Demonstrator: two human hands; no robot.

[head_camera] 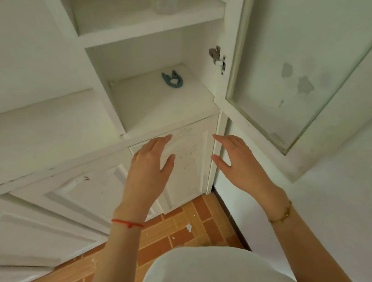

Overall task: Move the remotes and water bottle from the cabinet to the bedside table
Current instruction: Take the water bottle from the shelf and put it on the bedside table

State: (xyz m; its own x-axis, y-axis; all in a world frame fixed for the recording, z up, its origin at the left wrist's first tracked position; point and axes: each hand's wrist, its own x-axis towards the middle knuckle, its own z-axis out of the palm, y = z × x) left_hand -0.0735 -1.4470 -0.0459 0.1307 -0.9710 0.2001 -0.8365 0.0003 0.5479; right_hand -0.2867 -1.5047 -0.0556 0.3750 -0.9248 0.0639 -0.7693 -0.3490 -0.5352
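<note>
Both hands are raised in the lower middle of the frame, in front of a white cabinet [99,65], and neither holds anything. The left hand [148,166] has its fingers [160,141] spread wide and pointing up toward the cabinet, palm facing away from the camera; a red string bracelet [126,223] circles its wrist. The right hand [240,161] mirrors it just to the right, fingers likewise wide and empty, with a thin gold bracelet [282,214] on the wrist. The two hands are near each other but apart, thumbs turned inward.

The water bottle [163,0], clear plastic with a red label, stands upright on the upper shelf [127,32] at the top centre of the frame; its top is cut off by the picture's edge. On the lower shelf [144,104], near the centre, lies a small blue-green plastic clip [172,80]. No remotes can be made out on either shelf.

The cabinet's glazed door [307,53] stands open at the right, its metal hinge [217,56] showing. Below the hands are closed panelled doors [190,174] and an orange-brown tiled floor [166,238]. The person's white garment [208,272] fills the bottom centre.
</note>
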